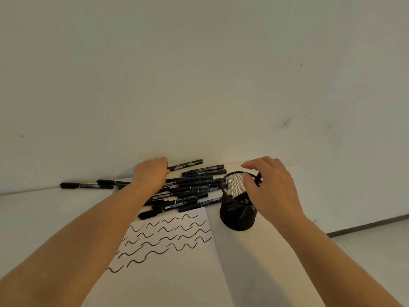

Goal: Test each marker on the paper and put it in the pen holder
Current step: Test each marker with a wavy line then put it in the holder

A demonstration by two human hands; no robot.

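- Paper (168, 258) nearest, on the white table (44, 218), covered in rows of black test squiggles.
- Mesh pen holder (238, 209) just right of the paper's far corner (a few markers inside).
- Right hand (272, 187) over the holder rim, pinching a marker (258, 178).
- Loose marker pile (194, 187) beyond the paper.
- Left hand (151, 173) at the pile's far-left side, fingers curled on the farthest marker (186, 165).
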